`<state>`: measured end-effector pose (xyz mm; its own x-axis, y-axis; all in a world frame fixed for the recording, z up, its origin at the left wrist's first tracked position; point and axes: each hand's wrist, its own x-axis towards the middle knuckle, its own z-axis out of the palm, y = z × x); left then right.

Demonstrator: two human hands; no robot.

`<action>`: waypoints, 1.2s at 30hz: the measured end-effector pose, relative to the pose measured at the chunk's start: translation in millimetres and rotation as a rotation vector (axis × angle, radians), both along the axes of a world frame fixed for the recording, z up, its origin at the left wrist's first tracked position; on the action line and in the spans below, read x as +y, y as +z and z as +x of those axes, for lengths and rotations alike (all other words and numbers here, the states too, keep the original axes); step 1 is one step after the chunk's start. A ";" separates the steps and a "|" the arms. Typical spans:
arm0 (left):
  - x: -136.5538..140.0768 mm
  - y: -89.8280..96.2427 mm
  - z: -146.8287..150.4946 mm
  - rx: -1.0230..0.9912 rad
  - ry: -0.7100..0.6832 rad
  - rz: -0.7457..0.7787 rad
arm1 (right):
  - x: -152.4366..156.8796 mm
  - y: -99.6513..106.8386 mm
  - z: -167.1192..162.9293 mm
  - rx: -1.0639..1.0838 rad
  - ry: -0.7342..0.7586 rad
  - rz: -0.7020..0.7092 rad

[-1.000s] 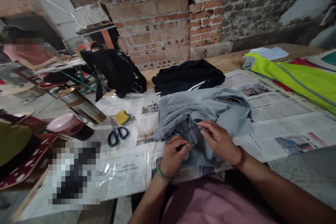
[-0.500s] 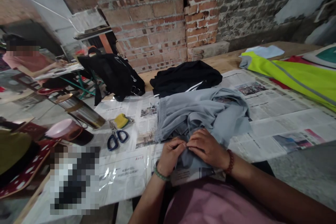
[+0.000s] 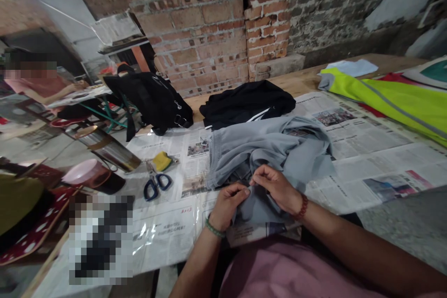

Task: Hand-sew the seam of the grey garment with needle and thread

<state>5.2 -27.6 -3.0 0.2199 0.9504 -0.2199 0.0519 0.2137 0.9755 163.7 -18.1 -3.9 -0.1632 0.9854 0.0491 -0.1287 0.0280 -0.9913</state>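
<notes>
The grey garment (image 3: 240, 137) lies crumpled on printed newspaper (image 3: 377, 163), at the near side of the wooden table (image 3: 310, 77), its near part hanging in loose folds under the person's two hands. At the near edge of the grey garment, the left hand (image 3: 226, 202), a green bracelet (image 3: 214, 227) at its wrist, presses thumb and forefinger together on the cloth, the other fingers curled in. The right hand (image 3: 277, 188), with a red beaded bracelet (image 3: 302, 207), is just beside it, over the grey garment, thumb and forefinger tips pinched together; what lies between these tips is too small to tell. Just behind the grey garment sits a heap of black clothing (image 3: 244, 102) with white stripes. To the left of the grey garment are blue-handled scissors (image 3: 157, 187) and a small yellow item (image 3: 161, 160); farther left stand a steel flask (image 3: 108, 146) and a cup with a pink top (image 3: 92, 174). Behind and left of it rests a black bag (image 3: 153, 102). Well to its right lies a bright yellow-green garment (image 3: 391, 104) with a grey stripe.
</notes>
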 end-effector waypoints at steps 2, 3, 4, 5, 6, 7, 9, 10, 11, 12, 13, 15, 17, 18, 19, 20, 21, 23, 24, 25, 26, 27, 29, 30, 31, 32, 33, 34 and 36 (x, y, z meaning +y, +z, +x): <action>-0.2 0.0 -0.5 -0.012 0.003 -0.019 | 3.0 -0.1 -2.2 0.098 -0.006 -0.056; -0.5 0.0 -0.8 -0.021 0.006 -0.028 | 5.0 0.1 -2.4 0.141 -0.012 -0.071; -0.9 0.0 -1.2 -0.031 0.008 -0.033 | 7.3 0.8 -1.7 0.178 -0.022 -0.079; -1.2 -0.1 -1.5 -0.041 0.009 -0.036 | 9.8 2.1 -0.1 0.207 -0.037 -0.077; -1.4 -0.1 -1.9 -0.048 0.011 -0.039 | 12.5 4.4 2.3 0.226 -0.050 -0.066; -1.5 0.0 -2.3 -0.054 0.017 -0.044 | 15.2 7.6 5.2 0.236 -0.051 -0.052; -0.7 0.3 -3.0 -0.062 0.042 -0.060 | 20.5 16.6 11.6 0.236 0.005 -0.046; 0.0 0.6 -3.4 -0.066 0.055 -0.069 | 23.3 21.8 14.6 0.237 0.057 -0.066; 0.9 0.9 -3.8 -0.071 0.067 -0.076 | 26.3 27.1 17.2 0.247 0.110 -0.095; 1.7 1.3 -4.2 -0.075 0.074 -0.081 | 29.9 32.0 19.5 0.266 0.155 -0.124; 2.4 1.6 -4.6 -0.079 0.077 -0.084 | 34.4 36.4 21.6 0.292 0.188 -0.149; 3.2 2.4 -5.3 -0.081 0.084 -0.092 | 46.0 42.9 25.7 0.346 0.226 -0.183; 3.1 3.2 -5.6 -0.082 0.101 -0.102 | 60.6 47.1 30.1 0.386 0.251 -0.234; 2.8 3.5 -5.7 -0.084 0.113 -0.108 | 68.3 48.9 32.4 0.399 0.259 -0.273; 2.4 3.9 -5.6 -0.087 0.124 -0.115 | 75.8 50.7 34.7 0.412 0.257 -0.310; 2.1 4.2 -5.5 -0.090 0.135 -0.121 | 83.0 52.6 36.8 0.427 0.247 -0.339; 1.7 4.6 -5.3 -0.092 0.143 -0.126 | 89.6 54.6 38.6 0.445 0.228 -0.356; 1.3 5.3 -4.9 -0.088 0.151 -0.129 | 100.8 58.7 41.5 0.483 0.170 -0.350; 1.2 5.6 -4.8 -0.084 0.153 -0.125 | 105.4 60.6 42.6 0.497 0.137 -0.335; 1.2 5.8 -4.8 -0.081 0.153 -0.123 | 109.5 62.3 43.7 0.505 0.104 -0.318; 1.2 5.9 -4.9 -0.079 0.152 -0.122 | 113.1 63.8 44.7 0.510 0.074 -0.302; 1.3 5.9 -5.0 -0.078 0.149 -0.121 | 116.3 65.2 45.9 0.514 0.049 -0.286; 1.5 5.3 -5.5 -0.076 0.149 -0.115 | 121.6 67.7 49.0 0.519 0.011 -0.257; 1.5 4.9 -5.8 -0.076 0.150 -0.112 | 123.8 68.8 50.9 0.523 -0.006 -0.243; 1.5 4.3 -6.1 -0.079 0.151 -0.110 | 125.7 70.0 53.0 0.528 -0.025 -0.228; 1.5 3.8 -6.5 -0.083 0.153 -0.109 | 127.2 71.1 55.2 0.533 -0.050 -0.212; 1.5 3.2 -6.9 -0.087 0.154 -0.109 | 128.4 72.1 57.5 0.539 -0.079 -0.195; 1.4 2.8 -7.3 -0.089 0.152 -0.111 | 129.3 73.1 59.8 0.544 -0.110 -0.176; 1.2 2.4 -7.8 -0.083 0.145 -0.114 | 130.5 74.5 64.7 0.550 -0.169 -0.129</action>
